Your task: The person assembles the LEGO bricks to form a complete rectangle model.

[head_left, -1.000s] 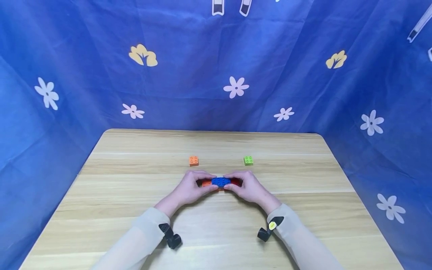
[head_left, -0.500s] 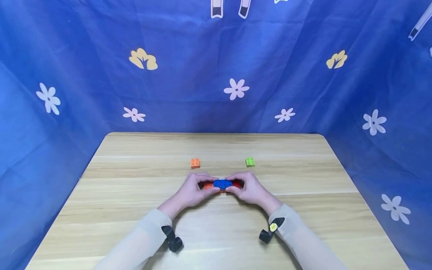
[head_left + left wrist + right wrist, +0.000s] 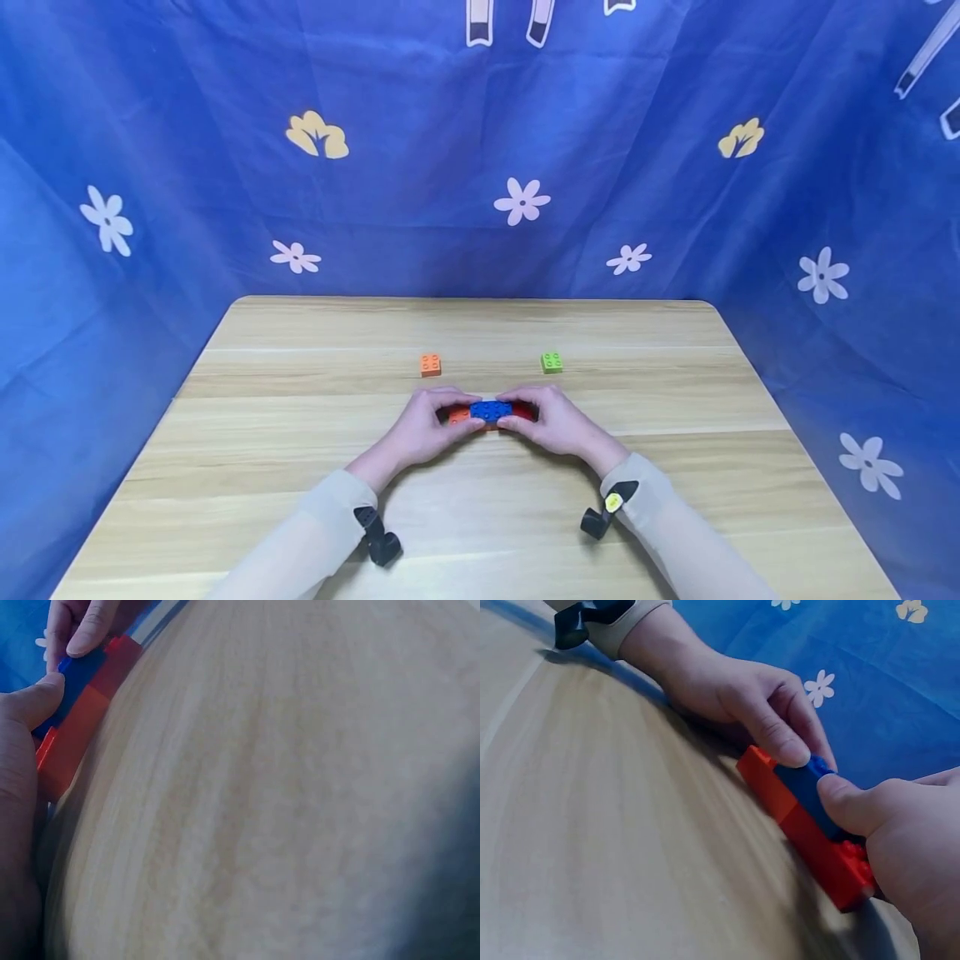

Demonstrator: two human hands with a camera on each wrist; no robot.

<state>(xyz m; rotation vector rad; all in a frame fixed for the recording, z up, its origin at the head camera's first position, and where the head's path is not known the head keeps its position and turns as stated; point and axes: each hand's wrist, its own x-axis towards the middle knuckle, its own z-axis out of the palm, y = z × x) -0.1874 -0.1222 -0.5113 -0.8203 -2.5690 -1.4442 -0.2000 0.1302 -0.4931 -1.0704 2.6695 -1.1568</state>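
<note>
A blue brick (image 3: pixel 491 411) lies on top of an orange brick (image 3: pixel 459 415) and a red brick (image 3: pixel 524 412), bridging where they meet. My left hand (image 3: pixel 423 425) pinches the blue brick's left end between thumb and fingers. From the other side my right hand (image 3: pixel 553 421) pinches its right end in the same way. The right wrist view shows the blue brick (image 3: pixel 810 796) above the orange brick (image 3: pixel 765 784) and the red brick (image 3: pixel 826 859), which sit end to end. Its far side is partly hidden by my fingers.
Behind my hands on the wooden table (image 3: pixel 495 517) stand a small orange brick (image 3: pixel 431 364) at the left and a small green brick (image 3: pixel 551 362) at the right. A blue patterned cloth (image 3: pixel 420 167) surrounds the table's back and sides.
Both hands keep their pinch on the blue brick, and the bricks have not visibly moved on the table. The head view has shifted slightly.
</note>
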